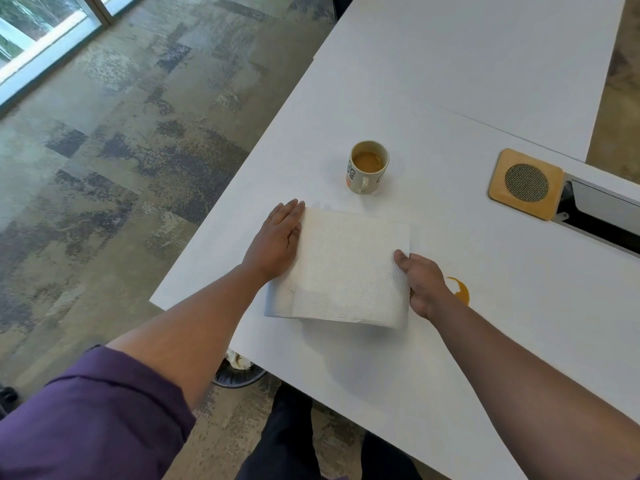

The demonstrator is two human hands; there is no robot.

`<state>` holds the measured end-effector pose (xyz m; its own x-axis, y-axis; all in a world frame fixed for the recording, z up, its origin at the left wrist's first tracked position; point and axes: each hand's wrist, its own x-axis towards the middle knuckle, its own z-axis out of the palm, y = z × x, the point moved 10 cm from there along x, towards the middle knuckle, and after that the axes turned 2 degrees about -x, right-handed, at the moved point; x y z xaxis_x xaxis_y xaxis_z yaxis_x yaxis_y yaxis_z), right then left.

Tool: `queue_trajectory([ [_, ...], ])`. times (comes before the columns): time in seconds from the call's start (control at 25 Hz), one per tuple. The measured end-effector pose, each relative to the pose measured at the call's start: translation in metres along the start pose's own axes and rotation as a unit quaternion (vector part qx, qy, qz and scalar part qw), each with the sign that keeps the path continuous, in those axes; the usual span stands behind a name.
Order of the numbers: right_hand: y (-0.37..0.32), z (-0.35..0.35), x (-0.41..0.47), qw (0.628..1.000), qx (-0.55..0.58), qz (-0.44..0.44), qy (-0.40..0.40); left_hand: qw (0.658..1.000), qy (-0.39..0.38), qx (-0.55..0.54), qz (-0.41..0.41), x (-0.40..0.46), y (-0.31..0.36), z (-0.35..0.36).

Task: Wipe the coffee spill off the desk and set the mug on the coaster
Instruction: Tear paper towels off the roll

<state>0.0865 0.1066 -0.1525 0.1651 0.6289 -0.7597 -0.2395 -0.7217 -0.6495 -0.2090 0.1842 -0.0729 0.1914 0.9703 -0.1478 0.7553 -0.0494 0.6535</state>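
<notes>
A folded white paper towel (pixel 343 268) lies on the white desk (pixel 450 98). My left hand (pixel 280 237) rests flat along its left edge, fingers straight. My right hand (pixel 420 282) pinches the towel's right edge, thumb on top. Just right of that hand a small brown coffee spill (pixel 462 292) shows, partly hidden by my wrist. A cream mug (pixel 367 167) with coffee in it stands upright beyond the towel, handle toward me. The square wooden coaster (pixel 526 183) with a round mesh centre lies at the right, apart from the mug.
A cable slot (pixel 602 216) with a metal flap opens in the desk right of the coaster. The desk's left edge runs diagonally, with patterned carpet (pixel 121 150) beyond it. A bin (pixel 239 370) sits under the desk's near corner.
</notes>
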Motion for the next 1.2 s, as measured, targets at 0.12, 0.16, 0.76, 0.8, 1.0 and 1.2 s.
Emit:
queue_trajectory([
  [0.12,0.002,-0.001,0.0,1.0,0.012,-0.003,0.007,1.0,-0.005,-0.006,-0.004,0.0,-0.001,0.001],
  [0.16,0.003,-0.001,-0.001,1.0,0.014,-0.004,0.01,1.0,-0.005,-0.008,-0.005,0.0,-0.001,0.001],
  [0.76,0.02,-0.005,-0.011,0.998,0.046,-0.012,0.029,1.0,-0.01,-0.018,-0.003,0.003,0.002,0.006],
  [0.8,0.021,-0.005,-0.012,0.999,0.043,-0.012,0.026,1.0,-0.011,-0.017,-0.003,0.003,0.002,0.006],
  [1.0,-0.005,0.006,-0.003,0.999,0.039,-0.015,-0.018,1.0,-0.017,-0.006,0.006,0.002,0.002,0.003],
  [1.2,-0.045,0.018,0.011,0.999,-0.008,0.002,-0.045,1.0,-0.023,-0.004,0.012,0.003,0.004,0.004],
])
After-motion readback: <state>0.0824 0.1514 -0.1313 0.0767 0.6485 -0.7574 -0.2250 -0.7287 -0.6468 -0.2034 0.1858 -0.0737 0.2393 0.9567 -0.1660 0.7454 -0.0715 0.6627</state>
